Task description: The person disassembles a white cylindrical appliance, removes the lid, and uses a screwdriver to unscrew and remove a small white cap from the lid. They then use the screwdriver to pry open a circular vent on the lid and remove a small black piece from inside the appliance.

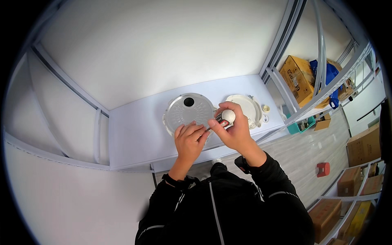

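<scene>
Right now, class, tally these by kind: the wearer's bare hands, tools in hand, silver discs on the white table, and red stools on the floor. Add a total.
Bare hands: 2 (left hand, right hand)
Held tool: 1
Silver disc: 1
Red stool: 1
Total: 5

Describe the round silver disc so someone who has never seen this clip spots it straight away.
Find the long white table below the pale wall. Near its middle, just beyond the left hand, is the silver disc. Its grey, metallic-looking face with one black circle toward the far edge sets it apart from the cream round part to its right.
</scene>
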`<move>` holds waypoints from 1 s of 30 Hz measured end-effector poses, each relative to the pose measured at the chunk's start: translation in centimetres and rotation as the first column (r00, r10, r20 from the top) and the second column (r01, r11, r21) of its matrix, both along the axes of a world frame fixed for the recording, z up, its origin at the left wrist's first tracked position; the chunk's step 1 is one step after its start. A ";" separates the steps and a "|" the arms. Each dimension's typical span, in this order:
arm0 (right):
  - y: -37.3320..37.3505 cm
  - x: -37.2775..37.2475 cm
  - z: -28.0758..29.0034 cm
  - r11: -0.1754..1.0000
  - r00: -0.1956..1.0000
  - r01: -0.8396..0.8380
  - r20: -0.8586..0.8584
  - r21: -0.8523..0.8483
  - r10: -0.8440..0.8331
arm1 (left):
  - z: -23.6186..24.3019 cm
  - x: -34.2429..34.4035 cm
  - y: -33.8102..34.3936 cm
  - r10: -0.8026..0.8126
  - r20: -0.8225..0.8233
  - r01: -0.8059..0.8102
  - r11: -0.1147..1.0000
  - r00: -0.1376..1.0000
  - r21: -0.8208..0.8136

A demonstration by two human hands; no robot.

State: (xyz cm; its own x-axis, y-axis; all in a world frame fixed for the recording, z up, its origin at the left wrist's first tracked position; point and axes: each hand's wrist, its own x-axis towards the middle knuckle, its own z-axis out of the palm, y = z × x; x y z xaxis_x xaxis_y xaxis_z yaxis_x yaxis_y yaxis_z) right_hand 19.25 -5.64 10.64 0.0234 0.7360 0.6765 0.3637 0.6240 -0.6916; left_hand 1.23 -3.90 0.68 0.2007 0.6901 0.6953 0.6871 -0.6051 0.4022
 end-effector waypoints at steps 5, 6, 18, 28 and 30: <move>-0.4 0.0 1.0 0.998 0.996 0.012 0.090 -0.057 -0.007 | 0.0 0.0 0.0 -0.008 0.009 0.008 1.000 1.000 0.004; -0.3 -0.1 1.5 0.998 0.992 0.033 0.123 -0.058 -0.026 | 0.1 0.1 0.0 -0.010 0.013 0.010 1.000 1.000 0.002; 0.8 -0.2 3.0 0.977 0.978 -0.189 0.071 -0.093 0.196 | -0.3 0.0 0.0 -0.014 0.007 0.014 1.000 1.000 0.003; 1.0 -0.9 3.9 0.989 0.991 -0.137 0.000 0.061 0.137 | -0.5 0.1 0.0 0.011 0.001 -0.011 1.000 1.000 0.007; 0.9 -0.9 4.1 0.987 0.992 -0.117 0.049 0.112 0.112 | -0.5 0.3 0.1 0.021 0.002 -0.021 1.000 1.000 0.008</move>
State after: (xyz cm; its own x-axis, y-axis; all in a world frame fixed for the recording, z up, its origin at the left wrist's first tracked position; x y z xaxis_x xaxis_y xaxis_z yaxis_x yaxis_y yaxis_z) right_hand 18.34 -4.74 14.76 -0.0871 0.6500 0.7550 0.3125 0.7374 -0.5988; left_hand 1.53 -3.85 0.14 0.1852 0.6888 0.7009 0.6989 -0.5937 0.3988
